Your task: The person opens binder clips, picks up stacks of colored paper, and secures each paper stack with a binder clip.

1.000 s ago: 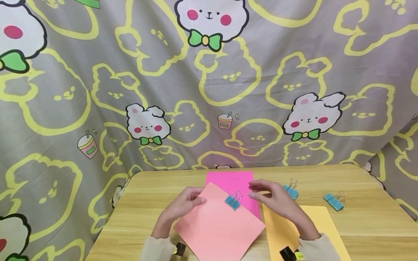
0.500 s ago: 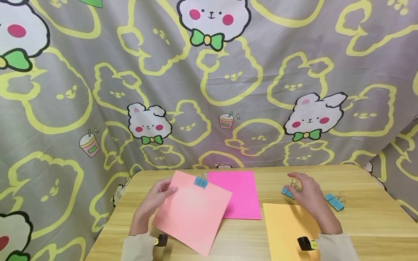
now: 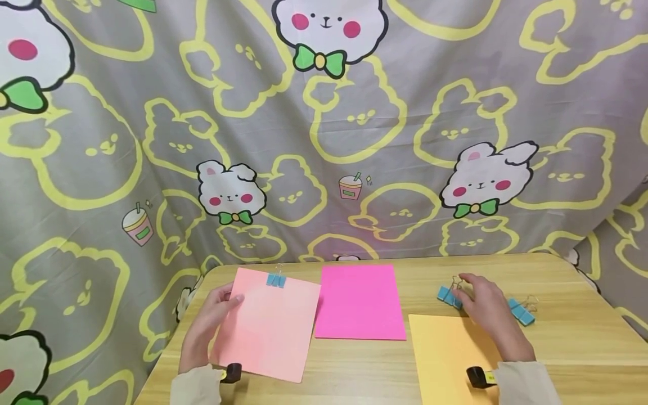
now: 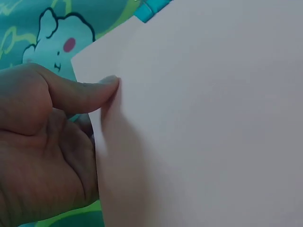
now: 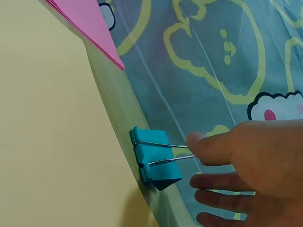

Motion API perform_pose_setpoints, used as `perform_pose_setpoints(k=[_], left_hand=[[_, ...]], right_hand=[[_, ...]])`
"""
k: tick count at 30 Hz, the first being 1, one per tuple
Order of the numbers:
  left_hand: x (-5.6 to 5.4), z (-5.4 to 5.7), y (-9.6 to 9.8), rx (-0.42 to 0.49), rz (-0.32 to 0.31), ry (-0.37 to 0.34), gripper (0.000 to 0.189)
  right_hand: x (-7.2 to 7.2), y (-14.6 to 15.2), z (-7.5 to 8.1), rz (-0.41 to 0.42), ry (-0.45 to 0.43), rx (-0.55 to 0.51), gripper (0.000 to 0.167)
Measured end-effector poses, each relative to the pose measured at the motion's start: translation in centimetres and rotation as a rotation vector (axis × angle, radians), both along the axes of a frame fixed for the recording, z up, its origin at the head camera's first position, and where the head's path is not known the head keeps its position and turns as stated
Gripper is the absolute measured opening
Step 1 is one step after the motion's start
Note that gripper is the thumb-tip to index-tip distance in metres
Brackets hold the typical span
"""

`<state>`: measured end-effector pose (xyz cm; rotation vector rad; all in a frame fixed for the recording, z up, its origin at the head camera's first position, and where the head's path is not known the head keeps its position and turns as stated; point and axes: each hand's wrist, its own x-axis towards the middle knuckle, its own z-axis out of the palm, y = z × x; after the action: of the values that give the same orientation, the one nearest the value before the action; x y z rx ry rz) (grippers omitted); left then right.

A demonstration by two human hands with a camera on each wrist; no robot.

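Observation:
My left hand [image 3: 215, 309] holds a light pink sheet of paper [image 3: 273, 326] by its left edge, thumb in front and fingers behind. A blue binder clip [image 3: 276, 280] is clamped on the sheet's top edge; in the left wrist view part of that clip [image 4: 151, 8] shows. At the right, my right hand [image 3: 488, 304] pinches the wire handle of another blue binder clip [image 3: 448, 296] behind the orange-yellow paper [image 3: 445, 349]. The right wrist view has the thumb at the handle's end, the clip's body [image 5: 156, 156] below it, and the other fingers extended.
A bright pink sheet [image 3: 359, 304] lies mid-table between the hands. Farther right on the wooden table [image 3: 364, 371] sits another blue binder clip [image 3: 521, 311]. A patterned grey curtain [image 3: 304, 124] hangs behind the table's back edge.
My left hand has carried the light pink paper and its clip leftward off the bright pink sheet, turning it straighter. My right hand has moved right to the binder clip and taken its handle.

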<state>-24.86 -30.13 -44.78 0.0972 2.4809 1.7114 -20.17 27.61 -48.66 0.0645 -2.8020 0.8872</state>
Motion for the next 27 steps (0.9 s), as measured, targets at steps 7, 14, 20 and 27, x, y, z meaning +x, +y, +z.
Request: perform_pose_setpoints(k=[7, 14, 20, 27], left_hand=[[0.4, -0.8, -0.6, -0.043, 0.098, -0.032, 0.037], [0.4, -2.0, -1.0, 0.056, 0.144, -0.126, 0.039], [0.1, -3.0, -1.2, 0.034, 0.154, -0.126, 0.036], [-0.3, -3.3, -1.1, -0.122, 0.182, -0.057, 0.03]], right_hand=[[-0.2, 0.2, -0.4, -0.002, 0.001, 0.0, 0.047], [-0.6, 0.1, -0.8, -0.015, 0.027, 0.003, 0.038], [-0.6, -0.1, -1.1, -0.03, 0.041, -0.017, 0.025], [-0.4, 0.2, -0.9, -0.024, 0.047, -0.046, 0.018]])
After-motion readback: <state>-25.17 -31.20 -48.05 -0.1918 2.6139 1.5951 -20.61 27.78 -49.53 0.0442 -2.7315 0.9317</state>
